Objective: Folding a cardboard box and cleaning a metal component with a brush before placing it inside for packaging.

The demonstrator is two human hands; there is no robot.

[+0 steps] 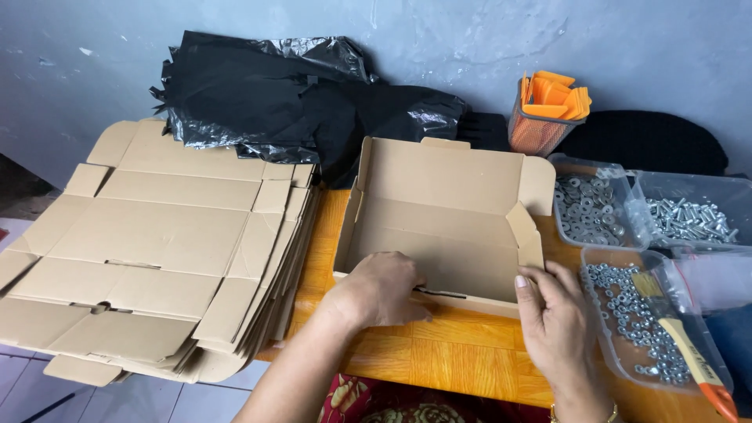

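Red floral fabric [392, 403] is lying nearest us at the bottom edge, below the orange wooden table [439, 360]. We are pressing our left hand [380, 290] down over the front wall of the open cardboard box [446, 227], fingers curled on its edge, while our right hand [552, 317] is gripping the box's front right corner with fingers flat against it. The box is sitting on the table between a stack of flat cardboard blanks [157, 243] and clear tubs of nuts [634, 321], washers [587, 207] and bolts [689, 219]. A black plastic bag [290, 98] is lying behind.
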